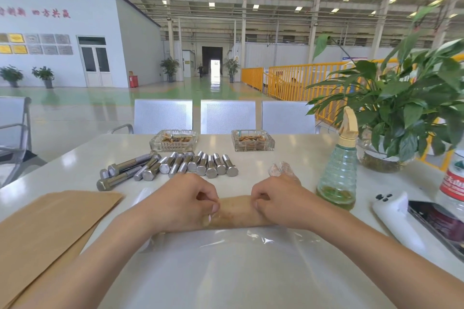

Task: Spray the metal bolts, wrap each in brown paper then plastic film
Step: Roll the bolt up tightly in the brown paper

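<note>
paper [50, 228] stacked left, in reach | bolts [175, 165] bare, awaiting spray | left hand [183, 204] and right hand [278, 202] pinch ends of roll [237, 211], likely to wrap it | film [251, 253] spread under roll | sprayer [339, 178] right

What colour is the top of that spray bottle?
The spray bottle's nozzle is cream-beige, above a clear greenish body; the head view shows it.

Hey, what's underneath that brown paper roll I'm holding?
Clear plastic film lies under the brown paper roll and spreads toward you over the white table. Whatever the paper encloses is covered.
</note>
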`<state>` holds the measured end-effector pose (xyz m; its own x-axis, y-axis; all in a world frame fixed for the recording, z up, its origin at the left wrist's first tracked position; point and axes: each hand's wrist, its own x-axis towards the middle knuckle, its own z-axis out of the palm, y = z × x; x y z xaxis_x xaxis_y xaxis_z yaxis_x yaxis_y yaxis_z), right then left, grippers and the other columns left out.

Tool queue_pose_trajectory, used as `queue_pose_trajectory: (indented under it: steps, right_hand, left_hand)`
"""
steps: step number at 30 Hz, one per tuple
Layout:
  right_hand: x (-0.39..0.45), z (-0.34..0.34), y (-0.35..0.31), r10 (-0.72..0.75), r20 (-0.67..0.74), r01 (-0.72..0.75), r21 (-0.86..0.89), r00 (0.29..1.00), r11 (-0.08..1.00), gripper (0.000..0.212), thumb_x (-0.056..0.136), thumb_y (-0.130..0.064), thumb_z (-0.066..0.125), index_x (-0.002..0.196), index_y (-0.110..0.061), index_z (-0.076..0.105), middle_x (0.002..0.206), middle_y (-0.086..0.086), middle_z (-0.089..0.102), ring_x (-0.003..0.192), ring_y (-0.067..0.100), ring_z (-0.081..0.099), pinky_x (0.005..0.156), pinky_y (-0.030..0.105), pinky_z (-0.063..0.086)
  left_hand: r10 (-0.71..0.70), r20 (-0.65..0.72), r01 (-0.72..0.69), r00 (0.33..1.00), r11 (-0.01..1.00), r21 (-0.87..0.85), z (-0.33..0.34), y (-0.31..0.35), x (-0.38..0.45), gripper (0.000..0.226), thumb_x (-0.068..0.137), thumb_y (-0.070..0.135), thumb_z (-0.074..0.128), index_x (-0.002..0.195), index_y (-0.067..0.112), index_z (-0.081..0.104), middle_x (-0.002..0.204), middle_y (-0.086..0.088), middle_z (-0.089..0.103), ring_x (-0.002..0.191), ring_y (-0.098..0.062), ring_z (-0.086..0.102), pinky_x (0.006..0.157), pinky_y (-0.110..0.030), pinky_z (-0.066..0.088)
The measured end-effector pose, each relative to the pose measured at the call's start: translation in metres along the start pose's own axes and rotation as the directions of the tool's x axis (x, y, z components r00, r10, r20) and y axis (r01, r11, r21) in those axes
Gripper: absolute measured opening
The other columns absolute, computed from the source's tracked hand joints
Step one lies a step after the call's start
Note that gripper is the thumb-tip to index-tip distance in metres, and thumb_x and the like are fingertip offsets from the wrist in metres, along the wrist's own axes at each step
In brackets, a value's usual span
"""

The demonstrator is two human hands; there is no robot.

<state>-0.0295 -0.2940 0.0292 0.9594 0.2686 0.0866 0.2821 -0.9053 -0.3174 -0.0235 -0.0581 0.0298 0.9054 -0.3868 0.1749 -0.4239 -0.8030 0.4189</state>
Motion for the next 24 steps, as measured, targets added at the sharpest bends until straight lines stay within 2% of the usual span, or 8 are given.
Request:
queue_pose_trajectory:
  steps: [4,7,10,11,14,16,19,24]
  right_hand:
    - [0.001,0.016,0.002,0.05,-0.072,-0.047,0.051,0.996,0.998,0.019,0.092,-0.023,0.05,0.083,-0.033,0.062,0.088,-0.011,0.061,0.092,0.016,0.057,0.063,0.024,0.04]
    - [0.0,0.023,0.0,0.091,-0.148,-0.085,0.046,0.985,0.995,0.016,0.092,-0.028,0.051,0.103,-0.034,0.061,0.101,-0.012,0.066,0.106,0.017,0.057,0.075,0.03,0.045]
    - [-0.002,0.023,-0.006,-0.073,-0.316,-0.011,-0.256,0.946,0.967,0.027,0.089,-0.024,0.06,0.113,-0.036,0.055,0.114,-0.009,0.053,0.117,0.021,0.045,0.096,0.037,0.037]
    - [-0.003,0.025,-0.01,-0.159,-0.337,0.042,-0.329,0.928,0.943,0.026,0.089,-0.02,0.06,0.111,-0.034,0.056,0.113,-0.007,0.05,0.114,0.023,0.044,0.094,0.038,0.036]
    - [-0.007,0.035,-0.017,-0.326,-0.23,0.214,-0.405,0.917,0.889,0.028,0.087,-0.008,0.054,0.104,-0.029,0.059,0.107,-0.004,0.049,0.104,0.024,0.047,0.073,0.037,0.025]
    - [-0.01,0.034,-0.012,-0.321,-0.208,0.233,-0.36,0.924,0.903,0.029,0.088,-0.006,0.051,0.104,-0.028,0.06,0.105,-0.005,0.051,0.102,0.024,0.051,0.069,0.037,0.029]
    - [-0.013,0.03,-0.002,-0.282,-0.184,0.223,-0.286,0.942,0.932,0.03,0.091,-0.012,0.047,0.107,-0.028,0.066,0.103,-0.004,0.059,0.1,0.024,0.059,0.076,0.038,0.047]
    - [-0.018,0.026,0.001,-0.292,-0.14,0.25,-0.259,0.946,0.933,0.032,0.091,-0.021,0.043,0.106,-0.024,0.071,0.098,-0.001,0.065,0.095,0.025,0.059,0.077,0.035,0.046]
  left_hand:
    - [0.005,-0.028,-0.006,1.0,0.999,-0.045,0.003,0.001,0.0,0.015,0.087,0.021,0.073,0.084,0.035,0.077,0.072,0.02,0.072,0.065,0.004,0.062,0.06,-0.009,0.043]
    - [-0.014,-0.045,0.012,0.999,0.998,-0.062,0.004,-0.001,0.001,0.012,0.089,0.023,0.073,0.092,0.035,0.076,0.069,0.021,0.07,0.067,0.006,0.061,0.06,-0.006,0.041]
    - [-0.011,-0.033,0.009,0.999,0.999,-0.05,0.003,0.0,0.003,0.015,0.09,0.023,0.071,0.093,0.037,0.072,0.07,0.021,0.069,0.069,0.004,0.061,0.061,-0.009,0.042]
    - [-0.002,-0.02,0.001,1.0,0.999,-0.04,0.002,0.001,0.003,0.017,0.09,0.021,0.07,0.092,0.038,0.07,0.072,0.019,0.07,0.069,0.003,0.062,0.061,-0.011,0.042]
    - [0.018,0.014,-0.018,1.0,1.0,0.01,0.002,0.002,0.003,0.027,0.089,0.017,0.062,0.095,0.043,0.062,0.074,0.021,0.071,0.07,0.004,0.062,0.066,-0.018,0.047]
    - [0.01,0.012,-0.011,1.0,0.998,0.061,0.002,0.004,0.003,0.032,0.087,0.017,0.059,0.097,0.047,0.057,0.073,0.025,0.07,0.072,0.006,0.061,0.073,-0.025,0.053]
    - [-0.006,0.016,0.003,1.0,0.991,0.135,0.002,0.008,0.005,0.025,0.085,0.018,0.059,0.088,0.041,0.068,0.073,0.02,0.069,0.074,0.001,0.062,0.077,-0.031,0.056]
    - [0.038,0.075,-0.063,0.996,0.929,0.365,0.001,0.019,0.007,0.025,0.08,0.038,0.052,0.094,0.04,0.073,0.095,0.018,0.067,0.096,-0.008,0.061,0.073,-0.026,0.045]
